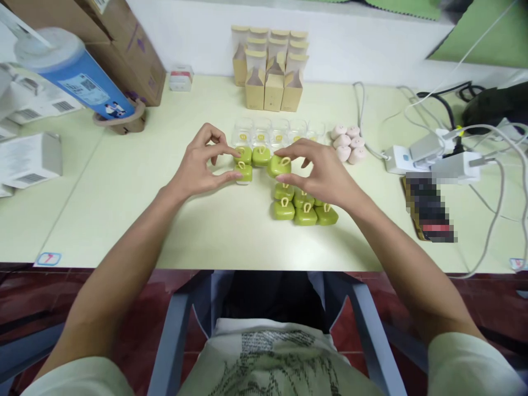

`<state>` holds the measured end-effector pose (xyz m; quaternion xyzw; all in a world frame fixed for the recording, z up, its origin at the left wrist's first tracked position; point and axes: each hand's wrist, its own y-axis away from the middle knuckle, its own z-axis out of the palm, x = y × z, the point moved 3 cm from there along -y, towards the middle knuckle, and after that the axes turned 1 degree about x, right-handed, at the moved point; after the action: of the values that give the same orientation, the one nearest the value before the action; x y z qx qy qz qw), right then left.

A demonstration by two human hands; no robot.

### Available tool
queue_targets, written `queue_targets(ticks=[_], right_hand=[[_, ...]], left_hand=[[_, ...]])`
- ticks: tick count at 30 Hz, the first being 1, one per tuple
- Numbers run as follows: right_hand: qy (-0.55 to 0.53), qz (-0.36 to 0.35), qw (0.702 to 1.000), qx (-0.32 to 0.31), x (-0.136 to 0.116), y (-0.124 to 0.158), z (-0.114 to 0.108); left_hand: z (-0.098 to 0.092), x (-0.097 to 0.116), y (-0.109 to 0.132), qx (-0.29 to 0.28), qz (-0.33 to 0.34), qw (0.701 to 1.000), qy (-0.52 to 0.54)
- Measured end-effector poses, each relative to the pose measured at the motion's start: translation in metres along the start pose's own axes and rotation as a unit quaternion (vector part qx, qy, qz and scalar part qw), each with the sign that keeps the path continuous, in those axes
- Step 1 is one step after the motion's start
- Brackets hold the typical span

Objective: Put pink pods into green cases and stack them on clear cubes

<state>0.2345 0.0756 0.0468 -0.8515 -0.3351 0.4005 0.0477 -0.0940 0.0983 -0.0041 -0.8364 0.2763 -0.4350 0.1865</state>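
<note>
Small rounded green cases, each with a yellow loop on top, stand in two groups on the table. My left hand [201, 162] has its thumb and index finger on the left side of a green case [246, 174] with a pale base, its index fingertip also close to the case behind it. One more green case [260, 156] stands to the right of these. My right hand [315, 169] pinches a green case [279, 166] between thumb and fingers, raised and slightly tilted. Below that hand sit several green cases [306, 214] in rows, partly hidden by it.
Behind the cases runs a row of clear plastic cups [279, 132] with yellow marks. Open cardboard boxes [274, 91] stand by the wall. Pale pink pieces [342, 153] cluster to the right, near chargers and cables [457, 165] and a phone [429, 209]. A blue cup [88, 82] stands left.
</note>
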Motion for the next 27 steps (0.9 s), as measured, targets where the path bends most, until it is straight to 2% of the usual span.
queue_targets(ticks=[4,10,22,27], right_hand=[[0.090,-0.002,0.995,-0.049,-0.011,-0.015,0.027],[0.169,0.013,0.983,-0.072,-0.016,-0.018,0.053],[0.123,0.014,0.992,-0.032,-0.004,-0.013,0.053],[0.112,0.015,0.993,-0.017,0.004,-0.010,0.054]], left_hand=[[0.003,0.019,-0.001,-0.011,0.003,1.000,-0.002],[0.008,0.021,0.000,-0.032,-0.009,0.999,0.008],[0.011,0.024,0.003,-0.044,-0.004,0.998,0.041],[0.011,0.021,0.004,-0.036,-0.026,0.998,0.041]])
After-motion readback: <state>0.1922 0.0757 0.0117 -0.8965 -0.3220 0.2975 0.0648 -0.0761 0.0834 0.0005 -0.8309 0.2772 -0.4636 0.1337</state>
